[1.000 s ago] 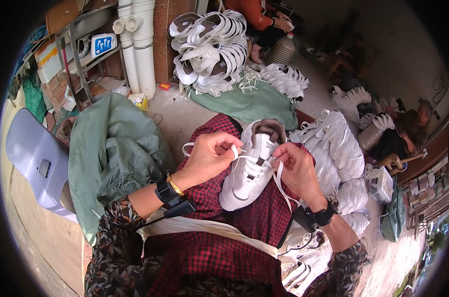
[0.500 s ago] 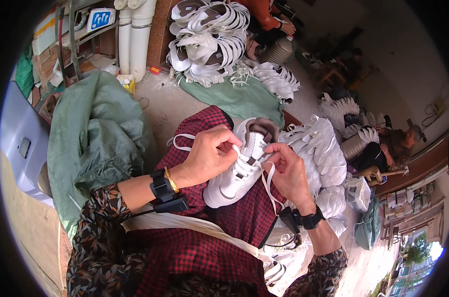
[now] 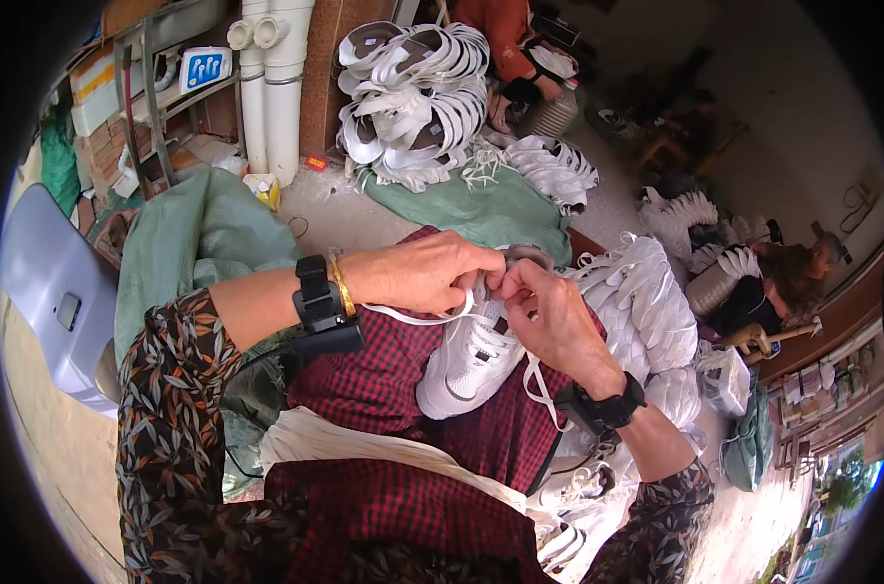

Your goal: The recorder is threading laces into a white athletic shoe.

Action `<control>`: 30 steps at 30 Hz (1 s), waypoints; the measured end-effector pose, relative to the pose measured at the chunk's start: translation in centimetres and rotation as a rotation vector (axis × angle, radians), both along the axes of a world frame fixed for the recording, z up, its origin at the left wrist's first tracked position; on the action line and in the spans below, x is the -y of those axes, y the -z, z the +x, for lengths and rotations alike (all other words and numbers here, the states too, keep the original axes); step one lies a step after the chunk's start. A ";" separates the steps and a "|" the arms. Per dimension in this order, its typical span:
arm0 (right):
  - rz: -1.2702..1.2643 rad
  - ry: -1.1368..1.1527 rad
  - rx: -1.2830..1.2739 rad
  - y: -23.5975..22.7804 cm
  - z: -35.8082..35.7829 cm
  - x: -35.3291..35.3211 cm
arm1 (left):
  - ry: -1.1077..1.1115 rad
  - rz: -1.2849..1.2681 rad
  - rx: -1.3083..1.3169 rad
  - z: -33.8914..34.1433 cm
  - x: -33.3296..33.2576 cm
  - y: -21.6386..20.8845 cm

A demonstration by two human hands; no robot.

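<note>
A white sneaker (image 3: 469, 362) with a grey-brown lining rests toe toward me on my lap, over red-and-black checked cloth. My left hand (image 3: 432, 273) is closed near the sneaker's collar, pinching a white shoelace (image 3: 418, 317) that loops out below the fingers. My right hand (image 3: 554, 316) meets it there with thumb and forefinger pinched together; what lies between those fingertips is hidden. Another length of lace hangs below the right hand, beside the sneaker. Both hands cover the upper eyelets and most of the tongue.
White shoe uppers are heaped at my right (image 3: 646, 311) and stacked on a green sheet (image 3: 461, 209) ahead. A green sack (image 3: 208, 229) and a grey-blue plastic seat (image 3: 62, 282) stand at left. Other people sit in the background; one wears an orange top (image 3: 496, 34).
My hands have come together at the sneaker's collar, the left moving right and up. Before, they were apart on either side of the laces. The view has shifted slightly.
</note>
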State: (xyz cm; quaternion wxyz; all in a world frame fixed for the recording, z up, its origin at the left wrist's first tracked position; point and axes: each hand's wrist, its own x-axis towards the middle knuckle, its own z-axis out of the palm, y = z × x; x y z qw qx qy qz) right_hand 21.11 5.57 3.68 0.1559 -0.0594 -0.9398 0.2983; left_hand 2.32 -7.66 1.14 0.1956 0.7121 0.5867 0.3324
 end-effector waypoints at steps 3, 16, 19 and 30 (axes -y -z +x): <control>0.015 0.029 -0.034 1.5 -0.7 1.0 | -0.008 0.010 0.002 -0.7 -0.4 0.3; 0.504 0.041 -0.162 -1.7 2.2 -0.2 | -0.248 0.469 0.316 0.4 1.5 3.9; 0.624 0.314 -0.145 -4.9 6.8 -4.6 | -0.306 0.362 0.507 0.2 2.8 4.0; 0.379 0.502 0.043 0.2 14.9 -9.0 | -0.338 0.316 0.323 1.1 3.1 3.3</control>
